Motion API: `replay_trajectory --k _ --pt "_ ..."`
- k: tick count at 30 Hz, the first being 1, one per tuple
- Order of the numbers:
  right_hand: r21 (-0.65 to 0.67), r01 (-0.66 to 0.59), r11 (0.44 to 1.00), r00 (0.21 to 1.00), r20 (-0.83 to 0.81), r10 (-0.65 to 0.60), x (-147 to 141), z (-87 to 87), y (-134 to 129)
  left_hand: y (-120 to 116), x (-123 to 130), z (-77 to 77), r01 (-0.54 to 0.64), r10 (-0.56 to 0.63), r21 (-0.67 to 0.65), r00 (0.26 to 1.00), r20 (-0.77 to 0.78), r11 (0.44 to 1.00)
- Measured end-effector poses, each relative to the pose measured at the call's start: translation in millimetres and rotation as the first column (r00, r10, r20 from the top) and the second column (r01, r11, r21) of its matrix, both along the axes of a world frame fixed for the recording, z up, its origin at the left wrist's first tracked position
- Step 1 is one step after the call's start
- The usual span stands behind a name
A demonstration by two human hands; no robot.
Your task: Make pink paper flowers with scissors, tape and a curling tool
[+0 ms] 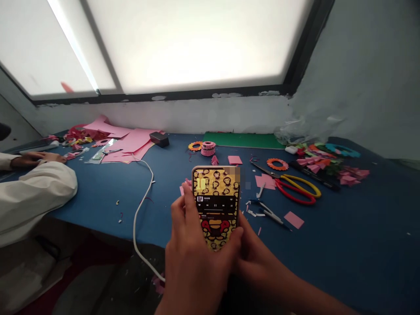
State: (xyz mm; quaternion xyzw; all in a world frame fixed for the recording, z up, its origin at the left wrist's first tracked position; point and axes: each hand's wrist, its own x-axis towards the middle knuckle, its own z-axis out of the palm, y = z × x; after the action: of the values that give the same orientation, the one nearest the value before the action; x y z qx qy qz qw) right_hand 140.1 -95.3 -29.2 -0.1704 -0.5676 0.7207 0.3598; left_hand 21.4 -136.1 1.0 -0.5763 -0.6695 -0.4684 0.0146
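A smartphone (215,227) stands upright in front of me, its lit screen showing a yellow cartoon wallpaper and a music player bar. My left hand (197,249) is closed around its left side and lower part, with the thumb at the lower right. Against the right edge and back is my right hand (251,247), its fingers mostly hidden behind the phone and the left hand. Pink paper pieces lie just behind the phone. To the right are scissors (288,183) with red and yellow handles and a slim pen-like tool (274,217).
On the blue table (354,245) are pink paper sheets (131,142), a black block (159,139), a green mat (243,140) and paper flowers (321,162). A white cable (139,210) hangs over the front edge. Another person's sleeve (42,188) rests at left.
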Motion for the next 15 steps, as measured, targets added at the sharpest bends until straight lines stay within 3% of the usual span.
replay_trajectory --k 5,10,12,15 --pt "-0.078 -0.057 0.995 0.998 0.017 0.059 5 1.6 2 -3 -19 -2.4 0.258 -0.263 0.048 0.941 0.213 0.965" --pt "-0.095 0.002 0.995 0.995 0.1 0.007 7 -8.2 11 18 -45 -29.5 0.449 -0.459 0.12 0.806 0.374 0.885" --pt "-0.104 0.016 0.994 0.994 0.112 -0.005 7 -12.3 13 25 -51 -43.0 0.475 -0.48 0.131 0.759 0.439 0.87" --pt "-0.119 0.023 0.993 0.994 0.106 -0.01 6 -16.3 12 27 -53 -56.7 0.471 -0.49 0.159 0.752 0.441 0.867"
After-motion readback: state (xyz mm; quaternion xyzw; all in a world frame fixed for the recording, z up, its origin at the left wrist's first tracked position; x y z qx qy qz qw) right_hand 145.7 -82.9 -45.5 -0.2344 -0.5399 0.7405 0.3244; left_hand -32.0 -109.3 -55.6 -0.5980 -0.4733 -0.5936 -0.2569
